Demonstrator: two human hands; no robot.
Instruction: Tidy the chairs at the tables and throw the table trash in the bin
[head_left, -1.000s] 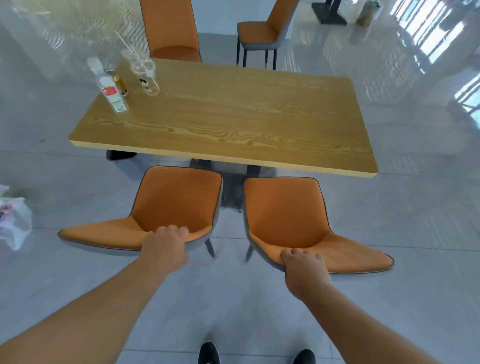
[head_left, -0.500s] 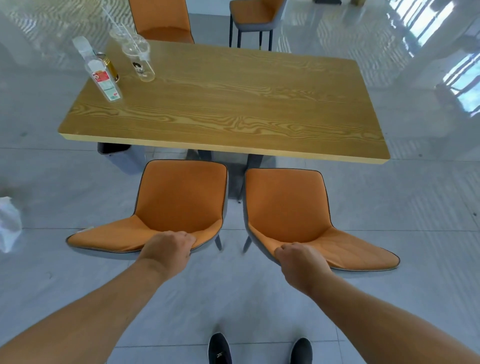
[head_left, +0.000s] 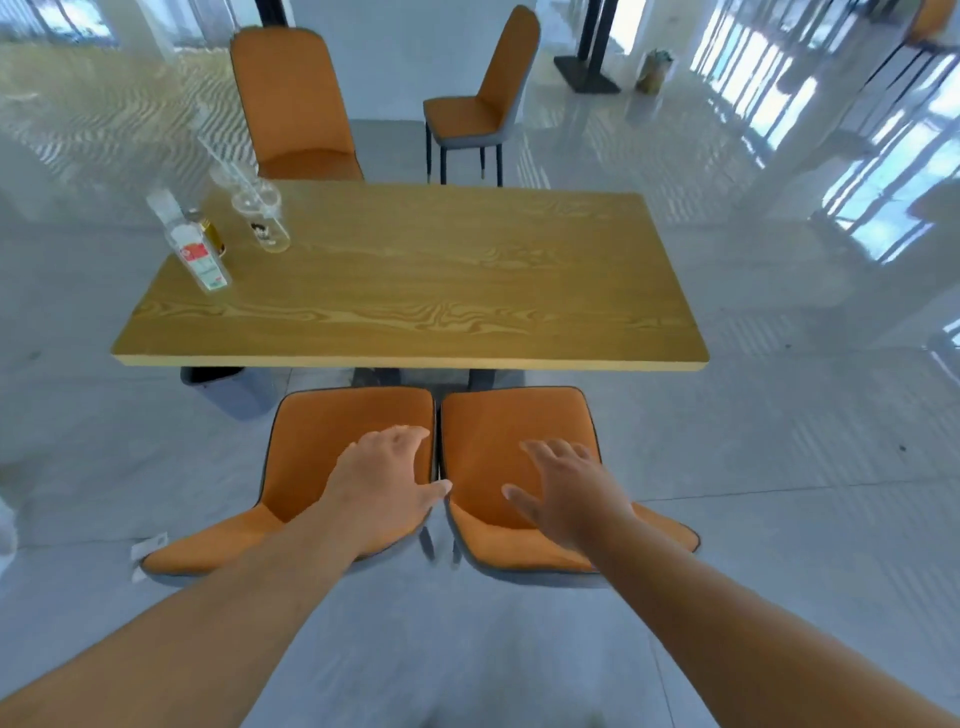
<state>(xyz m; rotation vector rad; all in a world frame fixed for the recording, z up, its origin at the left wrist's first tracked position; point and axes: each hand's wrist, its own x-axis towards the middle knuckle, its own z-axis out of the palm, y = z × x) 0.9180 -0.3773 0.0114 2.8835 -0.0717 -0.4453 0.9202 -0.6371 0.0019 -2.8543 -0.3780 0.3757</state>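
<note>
Both hands have let go of the chair backs: left hand (head_left: 382, 493) and right hand (head_left: 569, 491), each grip open, fingers spread above the left chair (head_left: 311, 467) and right chair (head_left: 498, 431), tucked side by side at the desk's (head_left: 441, 291) near edge. Bottles (head_left: 200, 254) and cups (head_left: 262, 218) stand at its far left corner.

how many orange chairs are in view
4: two side by side at the table's near edge, left one and right one; one at the far edge; one standing apart beyond. Others may be out of frame.

Bare forearms, sleeveless, unadorned hands (head_left: 384, 493)
</note>
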